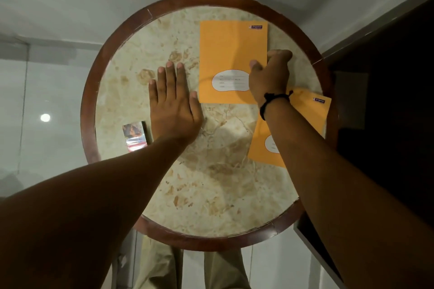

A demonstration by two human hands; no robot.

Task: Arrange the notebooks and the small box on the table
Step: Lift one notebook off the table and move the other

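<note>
1. It looks like a home or a hotel-style room, though which one cannot be told.
2. A round marble-topped table with a dark wooden rim [87, 91] stands on pale glossy floor tiles [47, 77].
3. Dark wooden furniture [387, 101] stands at 3 o'clock.

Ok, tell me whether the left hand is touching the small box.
Apart. The head view shows the left hand flat on the marble table, with a thin strip of tabletop visible between the wrist and the small box beside it.
</note>
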